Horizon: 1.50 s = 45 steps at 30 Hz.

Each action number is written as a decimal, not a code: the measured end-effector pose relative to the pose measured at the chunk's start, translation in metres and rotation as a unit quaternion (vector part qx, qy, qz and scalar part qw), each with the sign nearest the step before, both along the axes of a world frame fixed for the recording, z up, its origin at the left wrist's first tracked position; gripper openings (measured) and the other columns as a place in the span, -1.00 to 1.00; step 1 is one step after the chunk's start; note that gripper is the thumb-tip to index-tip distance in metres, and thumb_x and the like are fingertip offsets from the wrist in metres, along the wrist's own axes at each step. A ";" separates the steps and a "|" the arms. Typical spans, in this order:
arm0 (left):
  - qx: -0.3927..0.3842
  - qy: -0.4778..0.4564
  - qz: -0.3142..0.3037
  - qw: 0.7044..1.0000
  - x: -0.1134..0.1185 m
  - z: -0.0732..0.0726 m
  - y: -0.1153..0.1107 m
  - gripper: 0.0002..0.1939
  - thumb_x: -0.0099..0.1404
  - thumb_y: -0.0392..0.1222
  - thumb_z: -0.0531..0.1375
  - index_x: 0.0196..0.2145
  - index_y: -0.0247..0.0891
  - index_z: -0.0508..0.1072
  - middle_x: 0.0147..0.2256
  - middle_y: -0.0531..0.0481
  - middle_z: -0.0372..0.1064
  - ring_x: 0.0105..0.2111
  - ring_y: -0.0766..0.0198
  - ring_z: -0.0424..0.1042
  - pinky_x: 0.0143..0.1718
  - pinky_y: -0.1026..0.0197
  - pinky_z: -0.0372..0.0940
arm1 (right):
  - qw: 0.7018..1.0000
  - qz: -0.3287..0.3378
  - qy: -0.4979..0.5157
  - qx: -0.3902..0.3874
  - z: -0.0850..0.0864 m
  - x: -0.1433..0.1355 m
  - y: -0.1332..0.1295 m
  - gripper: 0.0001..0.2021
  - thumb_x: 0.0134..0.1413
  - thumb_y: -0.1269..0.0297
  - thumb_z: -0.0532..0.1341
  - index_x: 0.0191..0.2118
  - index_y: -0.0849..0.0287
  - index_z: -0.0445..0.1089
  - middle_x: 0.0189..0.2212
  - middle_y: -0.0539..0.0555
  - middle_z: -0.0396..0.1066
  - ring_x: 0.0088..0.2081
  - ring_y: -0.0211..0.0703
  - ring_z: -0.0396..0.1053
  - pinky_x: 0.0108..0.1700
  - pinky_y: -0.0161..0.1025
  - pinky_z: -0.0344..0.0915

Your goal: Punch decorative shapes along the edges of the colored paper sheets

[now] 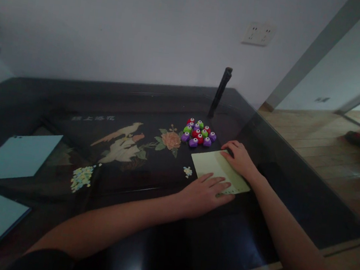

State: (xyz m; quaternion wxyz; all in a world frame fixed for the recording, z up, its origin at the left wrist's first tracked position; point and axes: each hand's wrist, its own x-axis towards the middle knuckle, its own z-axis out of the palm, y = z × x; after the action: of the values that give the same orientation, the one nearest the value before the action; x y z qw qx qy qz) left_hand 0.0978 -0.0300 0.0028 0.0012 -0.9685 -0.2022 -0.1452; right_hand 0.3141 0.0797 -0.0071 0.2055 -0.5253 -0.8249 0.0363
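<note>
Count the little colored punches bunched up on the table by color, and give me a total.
In the cluster of punches beyond the right hand, as far as the dim view shows:
Purple: 5
Red: 4
Green: 3
Total: 12

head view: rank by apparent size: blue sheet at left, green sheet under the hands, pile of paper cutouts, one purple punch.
1. blue sheet, largest, though it lies nearer the camera's left edge, so partly a perspective effect.
2. green sheet, partly covered by the left hand and right hand.
3. pile of paper cutouts.
4. purple punch, smallest.
</note>
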 end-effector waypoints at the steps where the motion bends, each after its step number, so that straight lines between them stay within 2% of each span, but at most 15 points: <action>1: 0.007 -0.006 -0.012 1.000 -0.005 0.005 -0.003 -0.65 0.42 -0.29 -0.11 0.10 -0.17 0.26 0.15 -0.09 0.22 0.15 0.13 0.17 0.15 -0.01 0.05 | 1.000 -0.003 0.009 -0.002 0.005 0.000 -0.001 -0.84 0.10 0.27 0.11 -0.24 0.17 0.38 -0.20 0.20 0.36 -0.12 0.06 0.29 -0.04 -0.01 0.20; 3: 0.005 -0.027 -0.044 0.999 -0.020 0.017 -0.013 -0.67 0.41 -0.29 -0.10 0.05 -0.18 0.29 0.10 -0.08 0.28 0.10 0.19 0.22 0.15 0.04 0.04 | 0.999 -0.010 0.036 0.002 0.020 -0.003 -0.006 -0.86 0.10 0.27 0.11 -0.28 0.16 0.38 -0.23 0.19 0.37 -0.14 0.05 0.30 -0.04 -0.03 0.19; 5: -0.041 -0.054 -0.051 0.996 -0.040 0.027 -0.027 -0.75 0.38 -0.25 -0.05 -0.08 -0.20 0.36 -0.02 -0.07 0.38 -0.02 0.21 0.30 0.05 0.12 0.14 | 0.997 -0.015 0.078 0.007 0.039 -0.016 -0.016 -0.87 0.12 0.26 0.09 -0.35 0.14 0.35 -0.30 0.16 0.38 -0.19 0.02 0.31 -0.08 -0.06 0.19; 7: -0.113 -0.109 -0.004 0.988 -0.064 0.031 -0.044 -0.83 0.34 -0.19 0.02 -0.27 -0.23 0.38 -0.20 -0.06 0.43 -0.20 0.24 0.36 -0.13 0.17 0.22 | 0.990 0.008 0.136 -0.022 0.056 -0.038 -0.034 -0.84 0.15 0.25 0.07 -0.39 0.14 0.33 -0.38 0.14 0.36 -0.30 -0.04 0.31 -0.20 -0.12 0.19; 9: -0.191 -0.163 0.069 0.965 -0.085 0.028 -0.059 -0.86 0.28 -0.22 0.06 -0.43 -0.24 0.32 -0.39 -0.03 0.37 -0.38 0.30 0.31 -0.35 0.26 0.22 | 0.985 0.062 0.149 -0.051 0.066 -0.068 -0.059 -0.77 0.19 0.23 0.02 -0.46 0.13 0.29 -0.45 0.08 0.35 -0.37 -0.13 0.30 -0.28 -0.20 0.19; 11: -0.246 -0.204 0.125 0.939 -0.103 0.021 -0.070 -0.82 0.25 -0.28 0.04 -0.52 -0.23 0.22 -0.50 0.02 0.25 -0.48 0.34 0.25 -0.48 0.30 0.15 | 0.973 0.141 0.149 -0.106 0.064 -0.100 -0.089 -0.69 0.21 0.20 0.01 -0.54 0.13 0.24 -0.56 -0.01 0.30 -0.47 -0.23 0.26 -0.38 -0.28 0.17; 12: -0.261 -0.224 0.136 0.929 -0.110 0.017 -0.073 -0.79 0.24 -0.30 0.03 -0.54 -0.22 0.17 -0.54 0.06 0.19 -0.52 0.36 0.20 -0.52 0.31 0.11 | 0.948 0.202 0.167 -0.178 0.059 -0.115 -0.105 -0.66 0.22 0.20 0.00 -0.57 0.15 0.21 -0.59 -0.03 0.25 -0.50 -0.27 0.22 -0.41 -0.31 0.14; 14: -0.263 -0.272 0.113 0.919 -0.119 0.011 -0.076 -0.74 0.22 -0.35 0.02 -0.58 -0.21 0.06 -0.61 0.12 0.05 -0.59 0.38 0.10 -0.58 0.31 0.01 | 0.894 0.270 0.221 -0.283 0.044 -0.137 -0.131 -0.60 0.22 0.17 0.00 -0.63 0.16 0.07 -0.67 -0.09 0.08 -0.59 -0.34 0.09 -0.52 -0.35 0.03; 17: -0.264 -0.317 0.051 0.910 -0.123 0.006 -0.075 -0.71 0.18 -0.39 0.02 -0.59 -0.20 -0.03 -0.65 0.17 -0.09 -0.64 0.41 -0.01 -0.60 0.28 -0.08 | 0.835 0.303 0.270 -0.371 0.019 -0.152 -0.152 -0.57 0.21 0.15 -0.01 -0.66 0.14 -0.03 -0.71 -0.14 -0.11 -0.64 -0.39 -0.08 -0.59 -0.36 -0.10; 21: -0.347 -0.299 0.027 0.889 -0.123 0.005 -0.076 -0.71 0.17 -0.38 0.03 -0.60 -0.20 -0.02 -0.66 0.19 -0.10 -0.67 0.44 -0.03 -0.62 0.31 -0.07 | 0.812 0.337 0.290 -0.378 0.003 -0.151 -0.153 -0.59 0.19 0.19 0.00 -0.66 0.16 -0.02 -0.71 -0.14 -0.10 -0.64 -0.40 -0.09 -0.58 -0.36 -0.11; 25: -0.440 -0.246 0.031 0.863 -0.125 0.005 -0.077 -0.71 0.17 -0.34 0.04 -0.62 -0.21 -0.01 -0.67 0.19 -0.08 -0.67 0.44 -0.01 -0.63 0.33 -0.06 | 0.805 0.366 0.287 -0.369 0.002 -0.147 -0.150 -0.62 0.17 0.26 0.03 -0.65 0.16 0.00 -0.69 -0.13 -0.04 -0.62 -0.40 -0.05 -0.55 -0.36 -0.09; 29: -0.492 -0.226 0.034 0.840 -0.127 0.005 -0.073 -0.71 0.16 -0.32 0.05 -0.63 -0.22 0.01 -0.68 0.19 -0.08 -0.67 0.45 -0.02 -0.62 0.33 -0.06 | 0.794 0.389 0.287 -0.369 0.003 -0.148 -0.151 -0.63 0.16 0.30 0.05 -0.64 0.16 -0.02 -0.69 -0.13 -0.04 -0.62 -0.39 -0.03 -0.54 -0.36 -0.07; 34: -0.518 -0.221 0.029 0.826 -0.126 0.003 -0.071 -0.73 0.13 -0.33 0.06 -0.64 -0.23 0.05 -0.68 0.19 -0.04 -0.67 0.45 0.01 -0.62 0.35 -0.04 | 0.780 0.405 0.301 -0.370 0.002 -0.148 -0.150 -0.65 0.13 0.33 0.05 -0.63 0.15 -0.02 -0.70 -0.13 -0.04 -0.62 -0.38 -0.01 -0.53 -0.37 -0.04; 38: -0.508 -0.230 0.029 0.830 -0.125 0.000 -0.072 -0.76 0.11 -0.34 0.06 -0.63 -0.23 0.07 -0.68 0.19 -0.02 -0.67 0.46 0.04 -0.61 0.37 -0.01 | 0.776 0.414 0.304 -0.365 0.000 -0.148 -0.148 -0.66 0.13 0.33 0.06 -0.63 0.15 -0.02 -0.69 -0.13 -0.02 -0.62 -0.38 0.01 -0.53 -0.37 -0.04; 45: -0.501 -0.232 0.024 0.833 -0.123 0.000 -0.076 -0.76 0.09 -0.35 0.06 -0.63 -0.23 0.05 -0.67 0.18 0.00 -0.65 0.45 0.05 -0.61 0.36 -0.01 | 0.786 0.411 0.296 -0.354 0.002 -0.150 -0.148 -0.66 0.12 0.34 0.06 -0.63 0.14 -0.04 -0.70 -0.13 -0.04 -0.63 -0.38 -0.01 -0.54 -0.36 -0.06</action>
State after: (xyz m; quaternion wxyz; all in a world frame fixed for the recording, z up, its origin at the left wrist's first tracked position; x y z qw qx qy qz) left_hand -0.0255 -0.1056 0.0027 -0.5275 -0.7693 -0.2645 -0.2448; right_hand 0.1640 -0.0684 -0.0053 0.2052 -0.1360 -0.7909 0.5602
